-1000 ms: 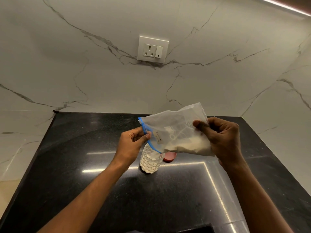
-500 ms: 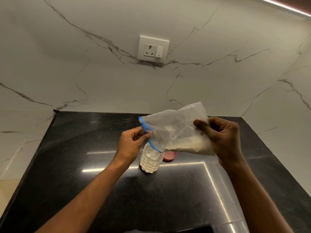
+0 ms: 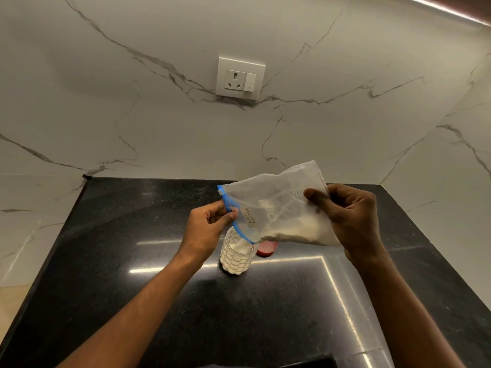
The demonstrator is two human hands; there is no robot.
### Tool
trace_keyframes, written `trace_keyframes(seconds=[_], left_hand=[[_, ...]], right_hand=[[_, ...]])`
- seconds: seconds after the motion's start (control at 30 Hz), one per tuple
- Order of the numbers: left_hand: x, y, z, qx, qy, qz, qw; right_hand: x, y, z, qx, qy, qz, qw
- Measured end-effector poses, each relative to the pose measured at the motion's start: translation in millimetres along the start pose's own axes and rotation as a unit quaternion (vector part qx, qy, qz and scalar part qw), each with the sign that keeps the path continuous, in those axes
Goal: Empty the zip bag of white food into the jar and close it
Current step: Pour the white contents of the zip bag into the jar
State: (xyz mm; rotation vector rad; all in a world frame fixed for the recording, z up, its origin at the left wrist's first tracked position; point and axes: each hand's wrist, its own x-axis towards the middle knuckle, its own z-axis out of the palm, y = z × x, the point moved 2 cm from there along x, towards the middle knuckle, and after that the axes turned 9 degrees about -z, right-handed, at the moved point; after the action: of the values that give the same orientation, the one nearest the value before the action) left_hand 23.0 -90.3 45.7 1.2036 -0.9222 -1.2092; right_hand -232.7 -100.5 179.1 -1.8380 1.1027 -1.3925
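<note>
A clear zip bag [image 3: 276, 205] with a blue zip strip and a small handwritten label hangs tilted above the counter, its open mouth down at the left. White powder [image 3: 295, 231] lies along its lower edge. My left hand [image 3: 210, 229] pinches the blue zip edge. My right hand [image 3: 350, 216] grips the bag's closed end, held higher. Under the mouth stands an open, patterned clear jar [image 3: 236, 257], nearly full of white powder. Its red lid [image 3: 267, 248] lies on the counter just right of the jar, partly hidden by the bag.
The black stone counter [image 3: 132, 261] runs to a white marble wall at the back and on the right. A white socket with a switch [image 3: 240, 78] sits on the back wall. A dark edge shows at the counter's front.
The bag's closed end has risen slightly in my right hand, and the powder has slid further toward the mouth over the jar. My left hand has hardly moved.
</note>
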Motion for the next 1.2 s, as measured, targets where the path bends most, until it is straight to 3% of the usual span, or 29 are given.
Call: trace_keyframes(seconds=[0.6,0.83,1.2], left_hand=[[-4.4,5.5,3.2,0.000,-0.021,0.015,1.000],[-6.9,-11.9,-1.4,0.112,-0.077,-0.066,0.989],[3.5,-11.2,-9.4,0.209,-0.091,-0.041,0.973]], right_hand=[[-1.0,6.8,-0.8,0.016,-0.006,0.012,1.000],[-8.6,12.5,1.4,0.022,-0.011,0.024,0.999],[-10.1,11.5,1.3,-0.001,-0.018,0.023,1.000]])
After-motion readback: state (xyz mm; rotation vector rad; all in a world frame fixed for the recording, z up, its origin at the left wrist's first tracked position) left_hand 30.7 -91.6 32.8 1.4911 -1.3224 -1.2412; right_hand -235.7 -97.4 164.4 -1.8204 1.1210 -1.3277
